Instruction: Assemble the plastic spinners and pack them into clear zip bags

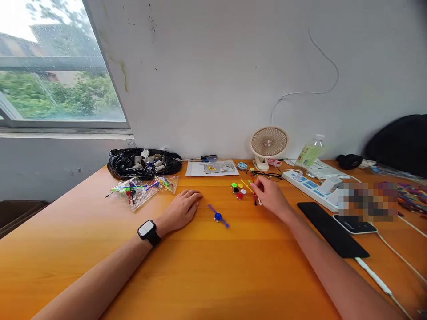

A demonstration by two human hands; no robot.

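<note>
My left hand (183, 207) lies palm down on the table, fingers stretched out and holding nothing. To its right, apart from it, lies a blue plastic arrow-tipped stick with a round blue disc (218, 216) at its middle. My right hand (268, 194) is over thin arrow-tipped plastic sticks (255, 198) in yellow, red, black and white. Its thumb and fingers are pressed together there; what they pinch is hidden. Just left of that hand sits a group of small round discs (235, 190) in green, yellow, black, white and red.
Clear bags of coloured plastic parts (142, 190) lie at left, before a black plastic bag (115, 162). Behind are papers (196, 169), glasses (267, 174) and a small fan (268, 143). A power strip (310, 189), black pad (328, 229) and phone (355, 225) lie right.
</note>
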